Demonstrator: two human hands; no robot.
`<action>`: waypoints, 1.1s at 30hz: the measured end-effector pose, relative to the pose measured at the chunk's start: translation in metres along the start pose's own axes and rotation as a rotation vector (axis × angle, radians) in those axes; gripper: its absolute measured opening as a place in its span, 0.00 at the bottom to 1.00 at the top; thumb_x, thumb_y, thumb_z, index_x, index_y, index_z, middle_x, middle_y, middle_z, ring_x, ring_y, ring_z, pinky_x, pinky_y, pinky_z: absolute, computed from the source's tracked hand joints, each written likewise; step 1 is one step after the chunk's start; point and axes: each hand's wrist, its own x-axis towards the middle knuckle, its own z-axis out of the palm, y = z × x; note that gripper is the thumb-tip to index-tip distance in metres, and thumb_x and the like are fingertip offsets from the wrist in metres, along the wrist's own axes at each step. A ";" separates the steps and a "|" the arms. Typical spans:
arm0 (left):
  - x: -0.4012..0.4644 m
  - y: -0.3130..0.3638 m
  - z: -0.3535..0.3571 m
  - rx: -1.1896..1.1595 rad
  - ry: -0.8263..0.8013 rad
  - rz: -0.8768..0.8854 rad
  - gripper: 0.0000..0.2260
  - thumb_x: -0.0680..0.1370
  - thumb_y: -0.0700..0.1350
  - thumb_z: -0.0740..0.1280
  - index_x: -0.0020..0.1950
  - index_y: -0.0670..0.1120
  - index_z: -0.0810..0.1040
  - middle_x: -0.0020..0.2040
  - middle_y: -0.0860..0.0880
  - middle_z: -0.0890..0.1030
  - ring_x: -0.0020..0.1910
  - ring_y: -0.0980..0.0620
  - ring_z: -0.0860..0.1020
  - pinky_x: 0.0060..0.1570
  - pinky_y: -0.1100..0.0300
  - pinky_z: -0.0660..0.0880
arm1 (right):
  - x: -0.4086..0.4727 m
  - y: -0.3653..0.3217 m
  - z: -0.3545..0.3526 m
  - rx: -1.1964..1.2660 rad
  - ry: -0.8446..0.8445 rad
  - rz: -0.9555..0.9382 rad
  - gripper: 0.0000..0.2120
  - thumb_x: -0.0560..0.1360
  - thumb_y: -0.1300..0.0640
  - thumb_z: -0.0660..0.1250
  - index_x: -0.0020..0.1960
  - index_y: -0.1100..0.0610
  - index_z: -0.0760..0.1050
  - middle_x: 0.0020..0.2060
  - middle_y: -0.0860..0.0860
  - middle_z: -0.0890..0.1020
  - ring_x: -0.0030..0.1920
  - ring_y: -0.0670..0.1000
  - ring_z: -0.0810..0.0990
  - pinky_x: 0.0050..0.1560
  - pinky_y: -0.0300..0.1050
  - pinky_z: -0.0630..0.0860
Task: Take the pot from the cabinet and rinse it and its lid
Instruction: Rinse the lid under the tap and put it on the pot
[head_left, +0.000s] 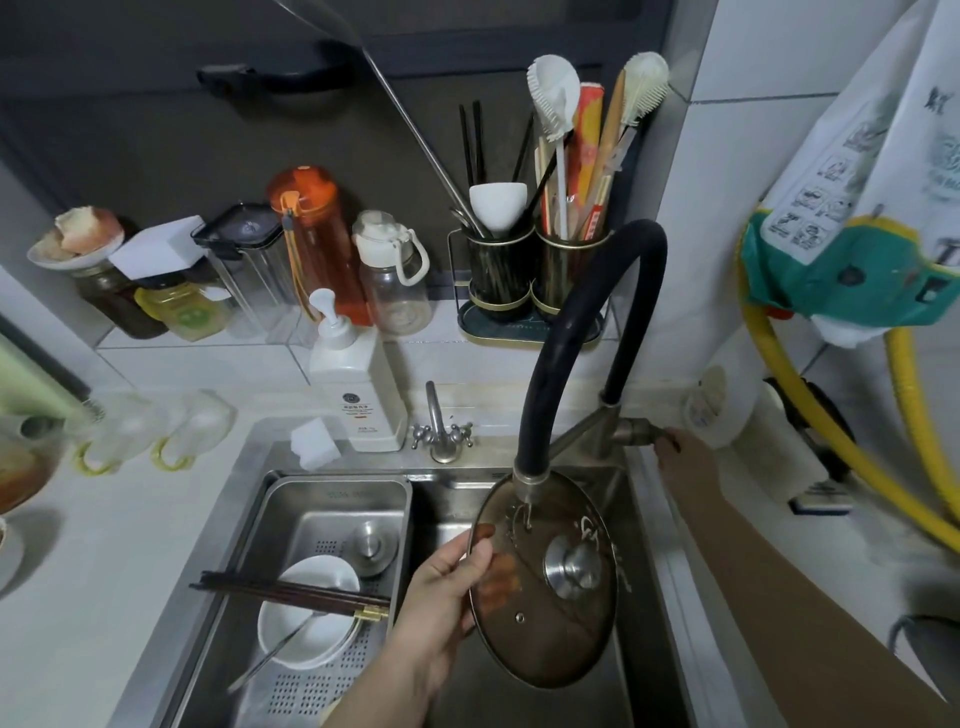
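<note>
The person is rinsing the glass lid (545, 582) right now, holding it tilted under the black hose faucet (566, 332) so that the spout is sitting just above the lid's upper edge and a thin run of water is splashing on the glass near the steel knob. The left hand (441, 597) is gripping the lid's rim on the side away from the faucet, thumb pressed on top of the glass and the other fingers showing through it from underneath, so it is pinching the rim. The right hand (680, 457) is reaching to the lever at the faucet's base; its fingertips are touching the lever, though how they are closing round it I cannot tell. The lid is hanging over the sink (660, 545), beside the steel drain basket (291, 499) holding a white bowl (306, 613) and chopsticks (291, 597). The pot itself is not in sight. Next, I judge, the lid wants turning under the stream so both faces get wet.
</note>
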 end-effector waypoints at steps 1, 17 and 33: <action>0.000 0.000 0.000 0.016 -0.006 0.004 0.12 0.72 0.43 0.69 0.55 0.45 0.81 0.46 0.41 0.85 0.38 0.47 0.84 0.32 0.63 0.78 | -0.008 -0.003 0.001 0.031 -0.003 0.029 0.13 0.79 0.60 0.58 0.57 0.68 0.74 0.46 0.59 0.77 0.50 0.60 0.76 0.48 0.45 0.65; 0.003 0.016 -0.017 0.188 -0.162 0.123 0.13 0.77 0.33 0.63 0.58 0.41 0.79 0.47 0.42 0.86 0.42 0.50 0.84 0.43 0.61 0.81 | -0.167 -0.055 0.084 -0.314 -0.127 -0.427 0.36 0.74 0.34 0.35 0.73 0.50 0.59 0.74 0.52 0.63 0.74 0.54 0.61 0.71 0.53 0.64; 0.020 0.038 -0.010 0.103 -0.042 0.104 0.10 0.76 0.43 0.67 0.50 0.36 0.81 0.41 0.38 0.84 0.35 0.45 0.81 0.39 0.56 0.80 | -0.223 -0.023 0.058 -0.050 0.027 -0.338 0.20 0.71 0.52 0.70 0.63 0.47 0.74 0.57 0.43 0.73 0.59 0.45 0.71 0.58 0.37 0.67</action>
